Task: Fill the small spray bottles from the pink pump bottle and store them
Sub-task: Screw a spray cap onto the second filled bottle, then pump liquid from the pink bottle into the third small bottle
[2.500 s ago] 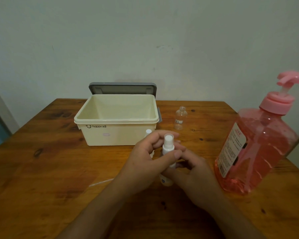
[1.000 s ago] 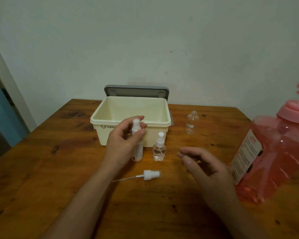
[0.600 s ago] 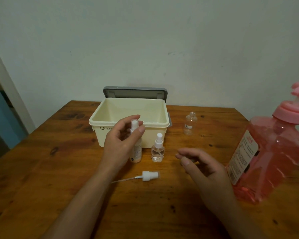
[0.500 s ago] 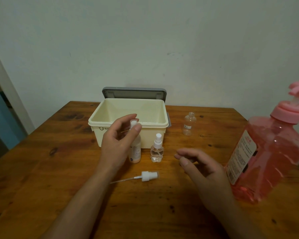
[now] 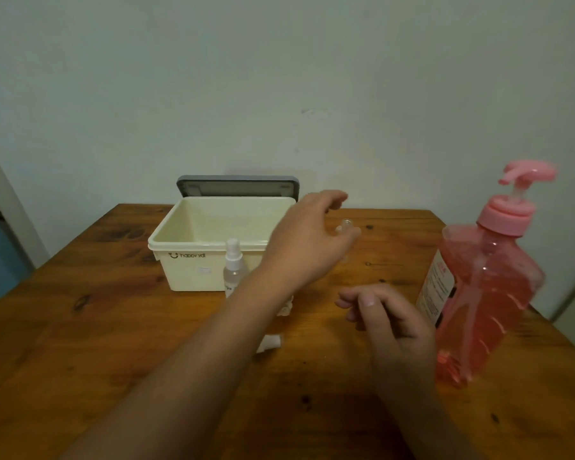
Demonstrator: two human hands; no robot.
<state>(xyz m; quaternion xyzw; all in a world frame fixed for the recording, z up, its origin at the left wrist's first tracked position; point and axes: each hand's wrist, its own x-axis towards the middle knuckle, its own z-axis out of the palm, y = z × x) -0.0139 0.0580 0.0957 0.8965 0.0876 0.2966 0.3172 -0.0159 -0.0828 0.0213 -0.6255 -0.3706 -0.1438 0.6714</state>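
Observation:
My left hand [image 5: 309, 240] reaches across to the right with fingers spread, just in front of the capless clear small bottle [image 5: 346, 224], whose neck shows past my fingers. I cannot tell if it touches the bottle. A capped spray bottle [image 5: 233, 267] stands in front of the cream box [image 5: 193, 234]. A second small bottle [image 5: 284, 307] is mostly hidden behind my left forearm. A loose white spray head [image 5: 269, 343] lies on the table, half covered by that arm. My right hand [image 5: 389, 320] hovers loosely curled and holds nothing. The pink pump bottle [image 5: 478, 287] stands at the right.
The cream box stands open with its grey lid [image 5: 236, 185] upright against the wall. The wooden table [image 5: 80, 327] ends close behind the pump bottle on the right. A doorway edge shows at far left.
My left hand let go of the tall spray bottle, which now stands alone by the box, and swung right toward the capless bottle. My right hand stayed about where it was.

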